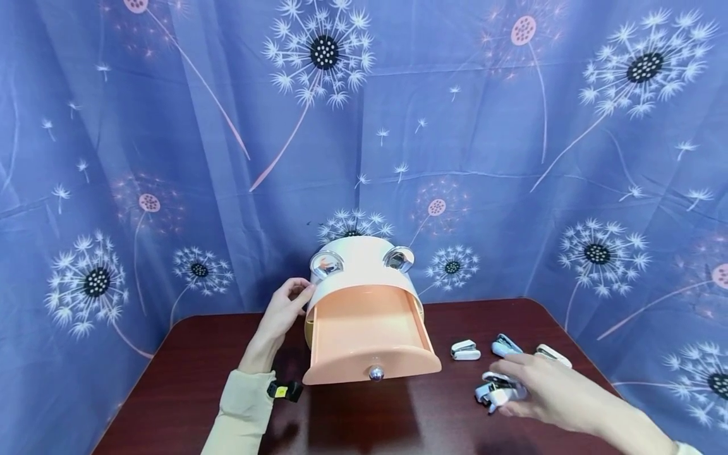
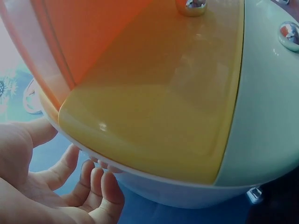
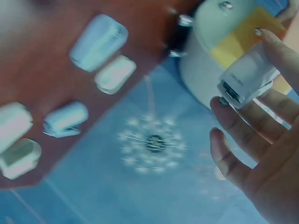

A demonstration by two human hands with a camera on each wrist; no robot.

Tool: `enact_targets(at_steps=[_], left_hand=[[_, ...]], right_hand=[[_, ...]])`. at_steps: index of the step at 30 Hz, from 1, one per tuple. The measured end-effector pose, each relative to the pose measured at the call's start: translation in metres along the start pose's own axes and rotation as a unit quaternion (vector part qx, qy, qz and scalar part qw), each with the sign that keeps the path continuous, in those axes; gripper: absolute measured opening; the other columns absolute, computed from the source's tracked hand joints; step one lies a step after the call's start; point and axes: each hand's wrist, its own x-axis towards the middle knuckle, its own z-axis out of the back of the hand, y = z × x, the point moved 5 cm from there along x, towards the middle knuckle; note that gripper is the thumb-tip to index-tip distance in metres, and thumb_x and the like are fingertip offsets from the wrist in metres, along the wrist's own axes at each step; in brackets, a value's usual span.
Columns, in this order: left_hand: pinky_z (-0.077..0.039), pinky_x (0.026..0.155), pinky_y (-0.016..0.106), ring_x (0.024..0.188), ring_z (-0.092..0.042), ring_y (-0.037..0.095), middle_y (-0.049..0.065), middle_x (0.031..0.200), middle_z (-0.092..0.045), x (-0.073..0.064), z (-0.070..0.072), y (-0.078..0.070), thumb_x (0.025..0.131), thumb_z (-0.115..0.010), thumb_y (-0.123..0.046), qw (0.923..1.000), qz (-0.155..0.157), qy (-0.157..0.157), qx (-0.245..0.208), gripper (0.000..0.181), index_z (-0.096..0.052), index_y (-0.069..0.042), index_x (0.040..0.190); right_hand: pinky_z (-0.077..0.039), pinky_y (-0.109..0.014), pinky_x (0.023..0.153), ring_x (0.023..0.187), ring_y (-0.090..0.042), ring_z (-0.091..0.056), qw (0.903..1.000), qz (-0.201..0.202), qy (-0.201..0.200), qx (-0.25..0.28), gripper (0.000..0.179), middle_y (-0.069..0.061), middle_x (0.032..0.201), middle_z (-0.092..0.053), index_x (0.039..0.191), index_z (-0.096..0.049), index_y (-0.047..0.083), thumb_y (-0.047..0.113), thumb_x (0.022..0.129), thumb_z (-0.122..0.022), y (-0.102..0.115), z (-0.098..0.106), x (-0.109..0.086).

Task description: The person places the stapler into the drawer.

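Observation:
A rounded cabinet with a white top (image 1: 361, 256) and shiny eye-like knobs stands at the table's middle, its peach drawer (image 1: 366, 322) pulled out. My left hand (image 1: 281, 309) rests on the cabinet's left side, thumb and fingertips at the pale rim (image 2: 140, 172) in the left wrist view. My right hand (image 1: 554, 388) is over the right part of the table and pinches a small white stapler (image 3: 247, 77) between thumb and fingers. Under and beside that hand in the head view, a blue stapler (image 1: 483, 393) is partly hidden.
Around the right hand lie a white stapler (image 1: 465, 351), a blue stapler (image 1: 505, 344) and another white stapler (image 1: 553, 355). The dark red table (image 1: 227, 341) meets a blue dandelion-print curtain (image 1: 398, 126) behind and at both sides. The drawer front juts toward the viewer.

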Motion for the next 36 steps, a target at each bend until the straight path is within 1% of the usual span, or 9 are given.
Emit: enact_targets(at_steps=[4, 8, 13, 18, 22, 25, 29, 33, 36], left_hand=[[-0.046, 0.063, 0.045, 0.080, -0.049, 0.022, 0.011, 0.094, -0.051, -0.001, 0.001, -0.001, 0.080, -0.061, -0.040, 0.9999, 0.001, 0.014, 0.000, 0.039, -0.053, -0.009, 0.103], [-0.046, 0.064, 0.044, 0.083, -0.049, 0.025, 0.011, 0.094, -0.051, 0.000, 0.001, -0.002, 0.079, -0.061, -0.041, 0.9997, 0.005, 0.023, -0.003, 0.040, -0.052, -0.009, 0.103], [-0.046, 0.066, 0.044, 0.086, -0.048, 0.027, 0.012, 0.094, -0.050, 0.003, 0.004, -0.003, 0.080, -0.060, -0.041, 0.9994, 0.003, 0.035, 0.000, 0.042, -0.052, -0.007, 0.104], [-0.046, 0.066, 0.044, 0.085, -0.048, 0.024, 0.012, 0.094, -0.050, 0.003, 0.009, -0.004, 0.081, -0.061, -0.037, 0.9992, 0.004, 0.038, -0.005, 0.040, -0.053, -0.005, 0.104], [-0.045, 0.068, 0.046, 0.083, -0.048, 0.022, 0.011, 0.094, -0.050, 0.002, 0.010, -0.004, 0.081, -0.060, -0.037, 0.9991, 0.004, 0.041, -0.010, 0.039, -0.052, -0.006, 0.104], [-0.046, 0.065, 0.042, 0.083, -0.048, 0.022, 0.011, 0.094, -0.050, 0.002, 0.008, -0.003, 0.081, -0.061, -0.037, 0.9990, 0.005, 0.043, -0.013, 0.039, -0.052, -0.006, 0.104], [-0.047, 0.061, 0.035, 0.083, -0.048, 0.023, 0.011, 0.095, -0.050, 0.002, 0.006, -0.003, 0.081, -0.061, -0.036, 0.9988, 0.002, 0.047, -0.015, 0.039, -0.052, -0.006, 0.104], [-0.047, 0.063, 0.038, 0.084, -0.048, 0.024, 0.012, 0.097, -0.050, 0.003, 0.005, -0.001, 0.081, -0.061, -0.036, 0.9982, 0.002, 0.058, -0.018, 0.041, -0.051, -0.005, 0.105], [-0.047, 0.065, 0.041, 0.085, -0.047, 0.023, 0.012, 0.098, -0.049, 0.002, 0.005, 0.000, 0.081, -0.061, -0.036, 0.9973, 0.007, 0.069, -0.026, 0.042, -0.050, -0.004, 0.107]], right_hand=[[-0.037, -0.020, 0.053, 0.065, 0.005, -0.043, 0.9998, 0.011, 0.002, -0.015, 0.038, 0.024, 0.083, -0.044, 0.099, -0.057, 0.026, 0.045, 0.068, -0.071, 0.007, 0.023, 0.025], [-0.042, -0.023, 0.059, 0.074, 0.003, -0.048, 0.9997, 0.021, 0.008, -0.005, 0.038, 0.022, 0.090, -0.048, 0.102, -0.056, 0.025, 0.044, 0.072, -0.068, 0.012, 0.044, 0.050], [-0.043, -0.023, 0.062, 0.075, 0.002, -0.048, 0.9995, 0.019, 0.023, 0.003, 0.039, 0.022, 0.091, -0.048, 0.106, -0.056, 0.027, 0.049, 0.074, -0.063, 0.020, 0.056, 0.083], [-0.041, -0.020, 0.062, 0.071, 0.000, -0.047, 0.9971, 0.050, 0.040, 0.041, 0.034, 0.020, 0.086, -0.048, 0.102, -0.056, 0.027, 0.048, 0.076, -0.062, 0.035, 0.049, 0.122], [-0.040, -0.020, 0.064, 0.072, -0.002, -0.048, 0.9936, 0.082, 0.050, 0.060, 0.033, 0.018, 0.086, -0.050, 0.102, -0.057, 0.024, 0.046, 0.077, -0.062, 0.048, 0.043, 0.152], [-0.040, -0.020, 0.062, 0.070, -0.004, -0.048, 0.9913, 0.096, 0.060, 0.067, 0.036, 0.015, 0.084, -0.051, 0.104, -0.057, 0.021, 0.045, 0.077, -0.062, 0.055, 0.039, 0.171], [-0.039, -0.020, 0.058, 0.068, -0.006, -0.048, 0.9911, 0.092, 0.074, 0.062, 0.037, 0.013, 0.080, -0.051, 0.104, -0.058, 0.021, 0.044, 0.076, -0.064, 0.057, 0.030, 0.192], [-0.038, -0.020, 0.057, 0.066, -0.004, -0.046, 0.9902, 0.096, 0.087, 0.054, 0.033, 0.011, 0.077, -0.052, 0.099, -0.058, 0.021, 0.041, 0.075, -0.066, 0.059, 0.017, 0.210], [-0.035, -0.021, 0.054, 0.061, -0.006, -0.042, 0.9870, 0.110, 0.105, 0.050, 0.025, 0.006, 0.070, -0.050, 0.089, -0.057, 0.018, 0.035, 0.075, -0.067, 0.065, 0.006, 0.220]])
